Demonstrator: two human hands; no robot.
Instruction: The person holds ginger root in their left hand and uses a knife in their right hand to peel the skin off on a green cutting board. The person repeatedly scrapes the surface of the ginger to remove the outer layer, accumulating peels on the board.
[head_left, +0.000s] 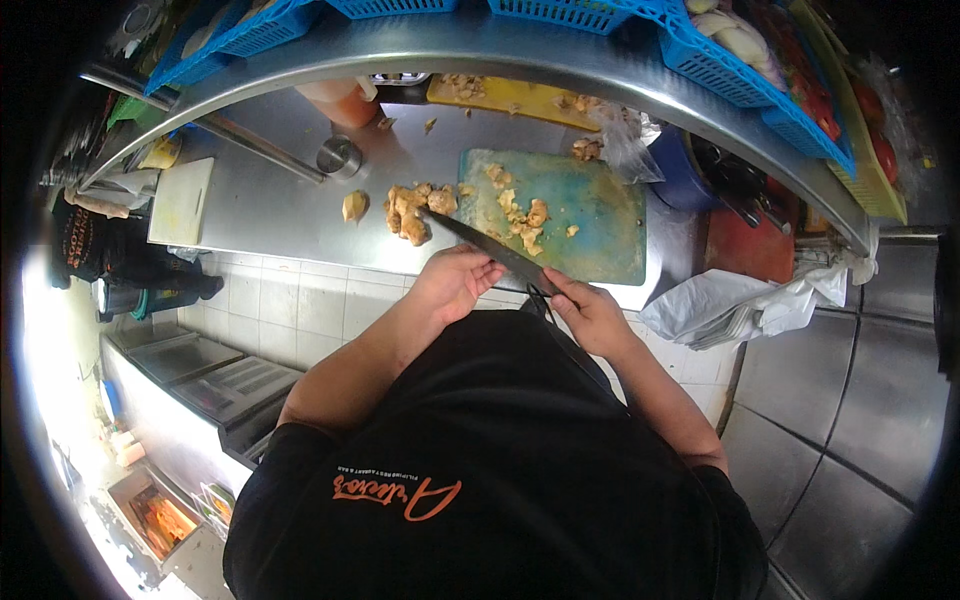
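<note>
My right hand (589, 307) grips a kitchen knife (499, 251) by the handle end, its long dark blade slanting up and left. Close to the blade's lower side is my left hand (457, 281), palm up and fingers loosely curled, with nothing seen in it; whether it touches the blade is unclear. Beyond the knife tip lies a heap of ginger root (409, 214) on the steel counter (300, 217). A lighter, trimmed ginger piece (355, 206) sits to its left. On the worn green cutting board (607, 232) are ginger peelings and trimmings (529, 217).
A steel cup (339, 157) and a jug of orange liquid (345, 101) stand behind the ginger. A yellow board (517, 101) holds more pieces. A white board (182, 199), a blue container (679, 169) and a plastic bag (742, 304) flank the counter. Overhead runs a steel shelf (465, 52) with blue baskets (559, 13).
</note>
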